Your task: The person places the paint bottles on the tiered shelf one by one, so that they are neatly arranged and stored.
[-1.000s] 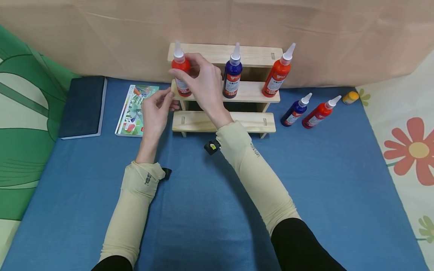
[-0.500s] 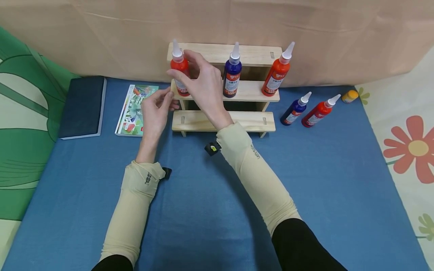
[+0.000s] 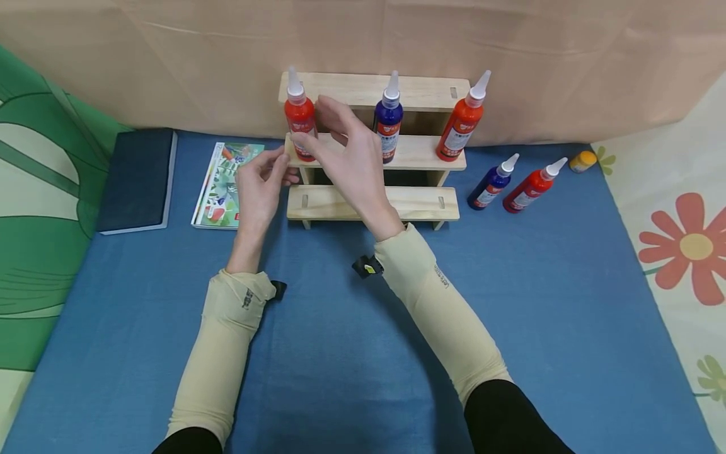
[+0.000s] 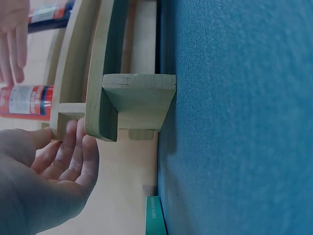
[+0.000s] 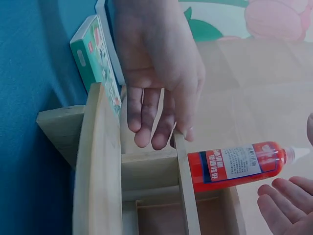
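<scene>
A wooden stepped rack [image 3: 374,203] stands at the back of the table. On its middle step stand a left red-orange squeeze bottle [image 3: 299,116], a blue bottle [image 3: 388,120] and another red-orange bottle [image 3: 460,126], which leans right. My left hand [image 3: 262,183] pinches the left end of the middle step, thumb above and fingers below, as the left wrist view shows. My right hand [image 3: 354,161] is beside the left bottle, fingers spread and apart from it in the right wrist view, where that bottle [image 5: 234,166] stands on the step by itself.
Right of the rack lie a small blue bottle [image 3: 492,183], a small red bottle [image 3: 534,186] and a yellow-capped jar [image 3: 583,161]. To the left are a dark blue book [image 3: 138,180] and a colourful booklet [image 3: 229,183]. A beige cloth [image 3: 198,69] hangs behind.
My right hand has let go of the left red-orange bottle and drawn slightly right and toward me. The bottle stays on the middle step. My left hand keeps its place.
</scene>
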Available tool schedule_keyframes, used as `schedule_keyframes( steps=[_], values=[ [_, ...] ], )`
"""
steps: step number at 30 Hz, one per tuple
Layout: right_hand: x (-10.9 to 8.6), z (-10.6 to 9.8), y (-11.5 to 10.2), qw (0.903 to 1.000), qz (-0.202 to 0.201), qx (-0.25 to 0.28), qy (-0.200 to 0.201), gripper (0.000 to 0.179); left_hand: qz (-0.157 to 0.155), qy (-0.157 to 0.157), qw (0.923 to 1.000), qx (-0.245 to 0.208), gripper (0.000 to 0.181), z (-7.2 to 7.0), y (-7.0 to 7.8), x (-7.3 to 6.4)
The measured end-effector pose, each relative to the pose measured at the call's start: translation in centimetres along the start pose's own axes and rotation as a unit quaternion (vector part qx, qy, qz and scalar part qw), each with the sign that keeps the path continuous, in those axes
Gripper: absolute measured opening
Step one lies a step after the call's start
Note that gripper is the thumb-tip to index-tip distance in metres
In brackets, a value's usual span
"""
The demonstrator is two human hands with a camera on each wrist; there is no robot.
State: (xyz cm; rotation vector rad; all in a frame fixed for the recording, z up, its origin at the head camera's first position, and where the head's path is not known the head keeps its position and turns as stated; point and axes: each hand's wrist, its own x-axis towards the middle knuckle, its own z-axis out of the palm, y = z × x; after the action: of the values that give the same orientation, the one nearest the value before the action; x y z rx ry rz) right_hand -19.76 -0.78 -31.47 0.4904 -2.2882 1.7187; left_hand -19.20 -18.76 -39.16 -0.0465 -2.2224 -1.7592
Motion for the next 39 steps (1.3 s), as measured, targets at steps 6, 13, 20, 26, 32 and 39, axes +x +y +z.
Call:
schedule_keyframes(
  steps=[6,13,20,26,32,39],
  values=[
    [-1.4,-0.9,0.4,0.9994,-0.02,0.026,0.007,0.06,-0.003,-0.002,1.0,0.004,0.035,0.1,-0.1,0.1],
    [-2.3,-2.0,0.7,0.9987,-0.019,0.047,0.011,0.059,-0.001,0.004,1.0,0.002,0.034,0.0,0.0,0.2],
    [-3.5,-3.6,0.8,0.9981,-0.033,0.047,0.023,0.055,-0.009,0.005,0.9999,0.007,0.034,0.0,0.0,0.2],
    [-4.5,-4.8,1.5,0.9978,-0.033,0.049,0.03,0.052,-0.013,0.005,0.9999,0.01,0.035,0.0,-0.1,0.2],
    [-5.7,-6.3,2.1,0.9977,-0.032,0.041,0.043,0.049,-0.017,0.005,0.9998,0.011,0.036,0.1,-0.2,0.0],
    [-6.8,-8.9,2.4,0.997,-0.031,0.0,0.07,0.05,-0.014,0.004,0.9998,0.016,0.036,0.0,-0.2,0.1]
  ],
)
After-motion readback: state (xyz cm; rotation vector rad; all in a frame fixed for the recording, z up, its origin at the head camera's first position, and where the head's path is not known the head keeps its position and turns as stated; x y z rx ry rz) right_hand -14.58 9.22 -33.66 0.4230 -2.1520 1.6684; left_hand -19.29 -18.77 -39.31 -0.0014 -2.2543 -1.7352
